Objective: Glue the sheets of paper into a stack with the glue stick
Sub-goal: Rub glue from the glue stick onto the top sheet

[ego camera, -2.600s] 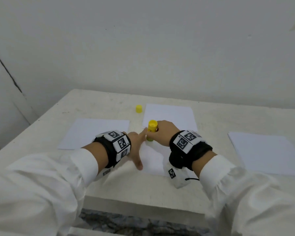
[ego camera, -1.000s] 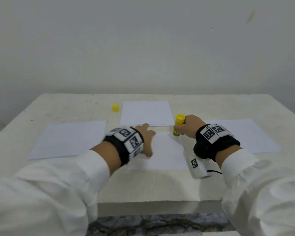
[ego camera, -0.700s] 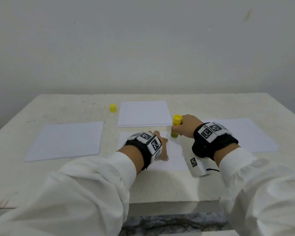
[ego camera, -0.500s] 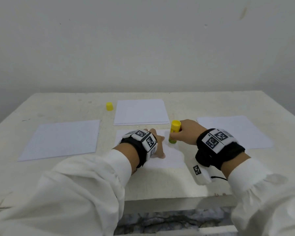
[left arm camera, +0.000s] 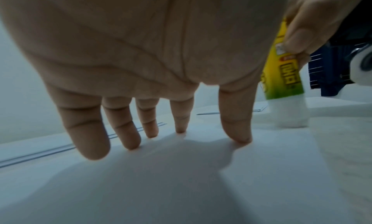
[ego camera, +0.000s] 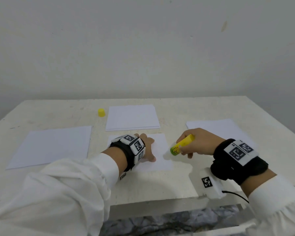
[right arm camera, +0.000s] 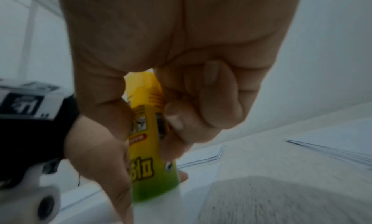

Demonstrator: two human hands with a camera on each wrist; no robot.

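Note:
A single white sheet (ego camera: 160, 150) lies near the table's front edge. My left hand (ego camera: 147, 149) presses on it with straight, spread fingers (left arm camera: 128, 132). My right hand (ego camera: 194, 143) grips the yellow and green glue stick (ego camera: 180, 145), tilted with its white tip (left arm camera: 287, 114) down on the sheet's right edge. In the right wrist view the thumb and fingers curl around the glue stick (right arm camera: 149, 140). A stack of sheets (ego camera: 132, 117) lies just beyond. The yellow cap (ego camera: 101, 112) stands to the left of that stack.
Another white sheet (ego camera: 51, 145) lies at the left of the table, and more paper (ego camera: 216, 126) lies at the right behind my right hand. The table's front edge (ego camera: 152, 203) runs just below my wrists. A plain wall stands behind the table.
My right hand has tipped the glue stick over and drawn it down the sheet's right edge toward me. My left hand stays pressed on the sheet.

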